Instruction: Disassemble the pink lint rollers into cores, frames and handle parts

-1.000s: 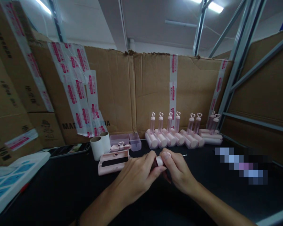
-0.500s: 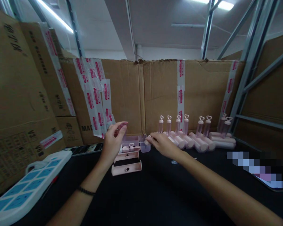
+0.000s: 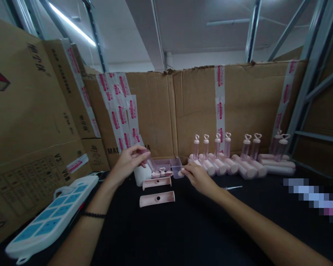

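My left hand (image 3: 131,162) is raised with thumb and fingers closed in a pinch. A pinkish, see-through bit shows at its fingertips, too small to name. Below it stand a white roll-like object (image 3: 143,174) and two pale pink half-tube shells (image 3: 157,199), each with a dark hole. My right hand (image 3: 198,179) pinches a small, round, pale pink piece (image 3: 180,173) at the front of a clear divided box (image 3: 176,164). Pink parts, one a heart-shaped loop (image 3: 162,170), lie at the box's left side.
Several pink tubes with clear stems and heart loops (image 3: 218,162) line the back right. A screwdriver-like tool (image 3: 233,187) lies before them. At left is a white power strip (image 3: 55,210). Taped cardboard (image 3: 152,111) walls the back. A pixelated patch covers something at right.
The view has shifted, so most things sit farther right. My left hand has turned and its fingers are more folded over. The two shells appear farther apart. My right hand keeps its pinch.
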Tool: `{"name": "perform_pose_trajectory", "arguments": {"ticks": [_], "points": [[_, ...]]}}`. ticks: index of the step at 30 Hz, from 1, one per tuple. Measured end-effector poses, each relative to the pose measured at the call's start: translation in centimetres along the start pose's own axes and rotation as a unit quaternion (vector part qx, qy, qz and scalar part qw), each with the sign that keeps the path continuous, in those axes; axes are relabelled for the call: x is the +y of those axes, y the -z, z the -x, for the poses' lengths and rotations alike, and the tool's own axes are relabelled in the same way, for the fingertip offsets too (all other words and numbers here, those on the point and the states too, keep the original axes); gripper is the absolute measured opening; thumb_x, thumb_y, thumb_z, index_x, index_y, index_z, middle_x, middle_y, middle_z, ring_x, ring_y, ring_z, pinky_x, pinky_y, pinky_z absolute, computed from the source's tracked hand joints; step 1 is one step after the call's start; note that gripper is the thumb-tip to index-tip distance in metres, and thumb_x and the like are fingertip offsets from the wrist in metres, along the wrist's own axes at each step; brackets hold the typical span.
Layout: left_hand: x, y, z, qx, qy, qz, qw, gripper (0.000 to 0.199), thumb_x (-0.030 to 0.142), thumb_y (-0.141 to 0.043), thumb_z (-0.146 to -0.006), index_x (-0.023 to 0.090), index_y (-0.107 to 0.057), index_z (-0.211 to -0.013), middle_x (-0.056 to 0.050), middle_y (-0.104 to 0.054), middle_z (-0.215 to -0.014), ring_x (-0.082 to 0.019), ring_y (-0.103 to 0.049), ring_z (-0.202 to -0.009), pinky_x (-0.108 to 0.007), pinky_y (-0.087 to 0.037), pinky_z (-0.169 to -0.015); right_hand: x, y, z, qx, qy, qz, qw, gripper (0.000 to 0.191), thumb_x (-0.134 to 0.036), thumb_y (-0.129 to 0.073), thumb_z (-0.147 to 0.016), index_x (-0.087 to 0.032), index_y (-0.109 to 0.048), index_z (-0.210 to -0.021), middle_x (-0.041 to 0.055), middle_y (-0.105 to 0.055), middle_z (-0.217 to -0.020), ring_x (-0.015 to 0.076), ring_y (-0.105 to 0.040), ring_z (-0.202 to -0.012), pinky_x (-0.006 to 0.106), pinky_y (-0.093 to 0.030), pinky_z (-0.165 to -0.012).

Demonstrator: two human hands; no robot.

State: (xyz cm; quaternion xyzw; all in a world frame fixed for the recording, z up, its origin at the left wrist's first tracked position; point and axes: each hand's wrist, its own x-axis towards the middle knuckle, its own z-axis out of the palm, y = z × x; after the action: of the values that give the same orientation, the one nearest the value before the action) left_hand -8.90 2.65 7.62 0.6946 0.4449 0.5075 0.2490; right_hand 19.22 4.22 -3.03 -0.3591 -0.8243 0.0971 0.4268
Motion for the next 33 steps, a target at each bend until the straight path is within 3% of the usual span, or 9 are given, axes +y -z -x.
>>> {"name": "perform_pose_trajectory", "arguments": {"ticks": [4, 9, 17, 22, 27, 33], "points": [[-2.2, -1.0, -0.1, -0.082, 0.035, -0.021, 0.996, 0.031, 0.039, -0.079, -0.073, 0.017, -0.062, -0.088, -0.003, -0.072, -0.082, -0.021, -0.074, -0.079, -0.035, -0.06, -0.073, -0.2, 0.0, 0.1, 0.016, -0.001, -0.022, 1.0, 0.021, -0.018, -0.052, -0.102, -0.017, -0.069, -0.09, 0.0063, -0.068, -0.09, 0.02, -0.062, -0.086, 0.031, -0.042, -0.078], [-4.2, -1.3, -0.2, -0.122, 0.042, -0.079, 0.988, 0.026, 0.031, -0.076, -0.073, 0.018, -0.058, -0.087, -0.002, -0.071, -0.078, -0.021, -0.073, -0.075, -0.032, -0.057, -0.068, -0.1, 0.0, 0.3, 0.049, -0.021, -0.051, 0.997, 0.01, -0.017, -0.056, -0.1, -0.018, -0.065, -0.101, 0.0039, -0.07, -0.087, 0.0188, -0.064, -0.08, 0.029, -0.044, -0.073], [-5.5, -2.2, -0.1, -0.144, -0.002, -0.211, 0.967, 0.015, 0.021, -0.073, -0.083, 0.016, -0.061, -0.091, -0.002, -0.07, -0.088, -0.02, -0.07, -0.084, -0.032, -0.057, -0.074, -0.2, -0.1, 0.3, 0.058, -0.033, -0.081, 0.995, 0.007, -0.018, -0.056, -0.098, -0.02, -0.062, -0.1, 0.0026, -0.07, -0.087, 0.0185, -0.065, -0.08, 0.029, -0.046, -0.073], [-6.0, -2.8, 0.1, -0.165, -0.032, -0.319, 0.933, 0.026, 0.034, -0.065, -0.098, 0.015, -0.065, -0.116, -0.008, -0.068, -0.115, -0.021, -0.068, -0.097, -0.042, -0.059, -0.085, -0.5, -0.1, 0.4, 0.053, -0.033, -0.082, 0.995, 0.007, -0.019, -0.056, -0.098, -0.02, -0.063, -0.098, 0.0021, -0.07, -0.086, 0.0185, -0.065, -0.08, 0.028, -0.045, -0.073], [-7.2, -3.7, 0.7, -0.177, -0.064, -0.393, 0.9, 0.031, 0.034, -0.063, -0.098, 0.017, -0.063, -0.124, -0.01, -0.065, -0.126, -0.024, -0.067, -0.107, -0.046, -0.058, -0.091, -0.8, 0.0, 0.5, 0.049, -0.031, -0.084, 0.995, 0.007, -0.02, -0.056, -0.098, -0.02, -0.063, -0.098, 0.0018, -0.07, -0.084, 0.018, -0.065, -0.078, 0.028, -0.046, -0.072], [-7.9, -4.1, 1.3, -0.169, -0.092, -0.433, 0.88, 0.031, 0.034, -0.063, -0.098, 0.018, -0.063, -0.125, -0.011, -0.064, -0.129, -0.025, -0.066, -0.111, -0.047, -0.057, -0.094, -1.1, -0.3, 0.6, 0.042, -0.027, -0.075, 0.996, 0.009, -0.022, -0.055, -0.099, -0.02, -0.064, -0.098, 0.0018, -0.071, -0.084, 0.0175, -0.067, -0.076, 0.027, -0.048, -0.07]]}}
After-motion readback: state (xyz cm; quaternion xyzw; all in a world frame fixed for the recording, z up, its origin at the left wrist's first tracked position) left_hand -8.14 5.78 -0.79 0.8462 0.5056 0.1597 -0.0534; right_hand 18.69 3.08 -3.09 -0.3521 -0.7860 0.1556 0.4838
